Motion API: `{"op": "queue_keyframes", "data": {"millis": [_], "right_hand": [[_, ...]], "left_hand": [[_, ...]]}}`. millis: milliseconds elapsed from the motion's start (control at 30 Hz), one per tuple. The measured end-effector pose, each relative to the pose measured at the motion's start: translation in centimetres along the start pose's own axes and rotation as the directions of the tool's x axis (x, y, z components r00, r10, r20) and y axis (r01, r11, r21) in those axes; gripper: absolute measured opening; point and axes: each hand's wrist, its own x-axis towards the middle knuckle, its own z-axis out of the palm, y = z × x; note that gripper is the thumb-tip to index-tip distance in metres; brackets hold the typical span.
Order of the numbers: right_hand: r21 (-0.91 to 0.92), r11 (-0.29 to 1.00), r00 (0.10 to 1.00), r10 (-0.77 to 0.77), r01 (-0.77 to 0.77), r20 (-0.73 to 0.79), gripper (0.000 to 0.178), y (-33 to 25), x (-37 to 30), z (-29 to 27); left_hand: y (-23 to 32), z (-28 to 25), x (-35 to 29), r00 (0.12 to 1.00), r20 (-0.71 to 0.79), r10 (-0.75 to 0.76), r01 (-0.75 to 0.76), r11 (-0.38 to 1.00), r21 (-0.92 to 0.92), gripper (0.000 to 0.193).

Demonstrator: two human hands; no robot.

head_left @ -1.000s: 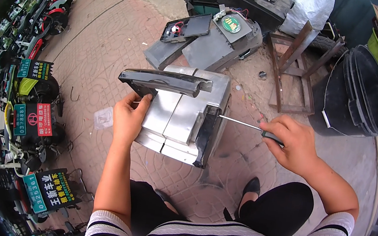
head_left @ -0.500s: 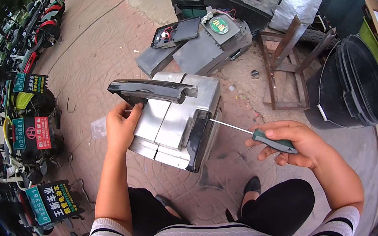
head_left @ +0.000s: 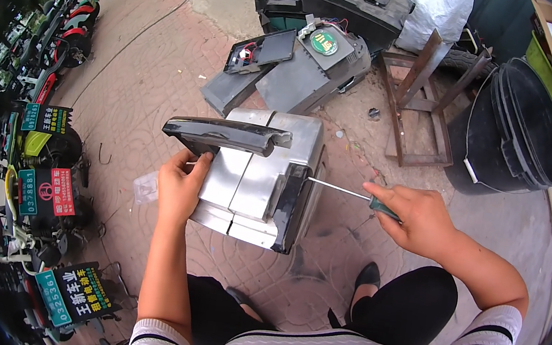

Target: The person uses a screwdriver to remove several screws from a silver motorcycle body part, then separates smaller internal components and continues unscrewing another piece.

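The silver metal case has a black handle and end cap.

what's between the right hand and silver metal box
A green-handled screwdriver's thin metal shaft runs from the right hand to the silver metal box, in the head view.

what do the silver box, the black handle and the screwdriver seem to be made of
Silver box: probably metal, brushed, from its streaky sheen. Black handle: likely plastic, glossy, given its smooth reflections. Screwdriver: shiny shaft, apparently steel; green grip, plastic or rubber, too hidden by the right hand to tell.
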Motion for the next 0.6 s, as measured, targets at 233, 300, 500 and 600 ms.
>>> {"op": "queue_keyframes", "data": {"millis": [233,300,500,600], "right_hand": [[0.714,0.594,0.923,0.319,-0.371,0.214,0.035,0.7,-0.2,-0.7],[0.778,0.261,0.806,0.358,-0.572,0.472,0.030,0.4,0.6,-2.5],[0.704,-0.076,0.680,0.203,-0.706,0.704,0.035,-0.2,1.3,-3.0],[0.699,0.060,0.695,0.195,-0.713,0.692,0.034,-0.1,1.5,-2.3]], "left_hand": [[0.4,0.6,-0.1,1.000,-0.004,0.028,-0.028,1.000,-0.005,0.024],[0.1,-0.1,0.0,1.000,-0.011,0.014,-0.014,1.000,0.020,0.024],[0.3,0.1,-0.1,1.000,-0.016,-0.018,0.018,1.000,-0.010,0.027],[0.2,0.2,-0.3,1.000,-0.009,-0.016,0.016,0.999,0.029,0.027]]}}
